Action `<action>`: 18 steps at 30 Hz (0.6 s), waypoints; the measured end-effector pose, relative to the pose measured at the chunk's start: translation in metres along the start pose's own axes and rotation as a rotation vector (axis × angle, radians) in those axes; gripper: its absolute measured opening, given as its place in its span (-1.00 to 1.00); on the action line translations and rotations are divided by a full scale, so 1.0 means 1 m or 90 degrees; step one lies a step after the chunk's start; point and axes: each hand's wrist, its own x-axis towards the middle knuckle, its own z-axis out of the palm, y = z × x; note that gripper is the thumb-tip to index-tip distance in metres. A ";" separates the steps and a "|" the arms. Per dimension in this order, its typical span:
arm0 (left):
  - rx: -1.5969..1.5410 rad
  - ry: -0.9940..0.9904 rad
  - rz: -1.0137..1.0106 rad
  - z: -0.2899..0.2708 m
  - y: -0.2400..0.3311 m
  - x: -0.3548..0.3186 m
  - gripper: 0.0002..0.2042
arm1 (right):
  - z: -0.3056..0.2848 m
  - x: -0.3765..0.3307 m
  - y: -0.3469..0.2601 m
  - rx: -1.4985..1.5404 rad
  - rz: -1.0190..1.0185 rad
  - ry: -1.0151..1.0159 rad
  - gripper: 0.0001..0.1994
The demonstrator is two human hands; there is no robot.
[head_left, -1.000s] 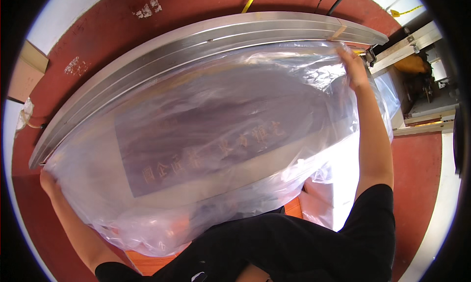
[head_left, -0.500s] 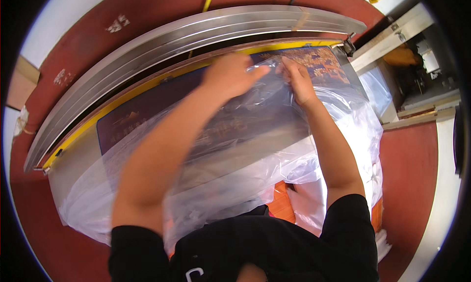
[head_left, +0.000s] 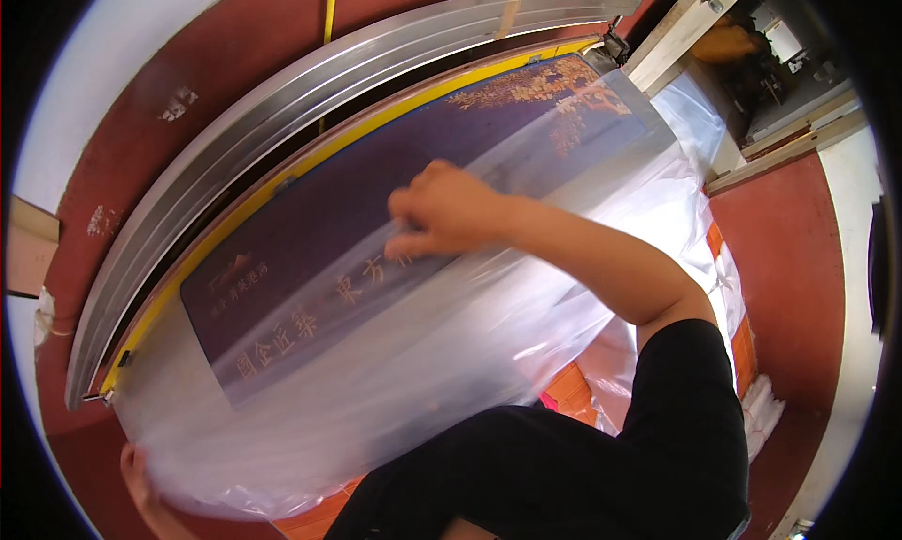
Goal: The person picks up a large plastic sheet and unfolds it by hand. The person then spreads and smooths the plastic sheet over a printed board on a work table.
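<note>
A dark purple printed panel [head_left: 324,225] with a gold tree design and gold lettering lies on a pale surface in front of me. Clear plastic film [head_left: 395,352] covers its near part and spreads toward my body. Over the middle of the panel is my right hand [head_left: 446,216], its fingers bent and the thumb apart, with nothing visible between them. At the lower left, my left hand [head_left: 136,470] closes on the outer edge of the plastic film; its fingers are partly hidden.
A yellow strip [head_left: 282,185] edges the far side of the surface. Beyond it runs a long curved-looking metal rail [head_left: 310,89] along a red wall [head_left: 216,66]. A wooden frame [head_left: 686,23] stands at the right. Orange flooring [head_left: 575,392] shows near my body.
My left hand has gone from the panel's far side to the film's lower left edge. My right hand has moved left and nearer. The film now lies flatter, and the view has turned.
</note>
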 end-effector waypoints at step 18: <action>0.287 0.308 -0.018 0.033 -0.044 0.120 -0.80 | -0.126 -0.178 0.197 -0.005 0.580 0.396 -0.56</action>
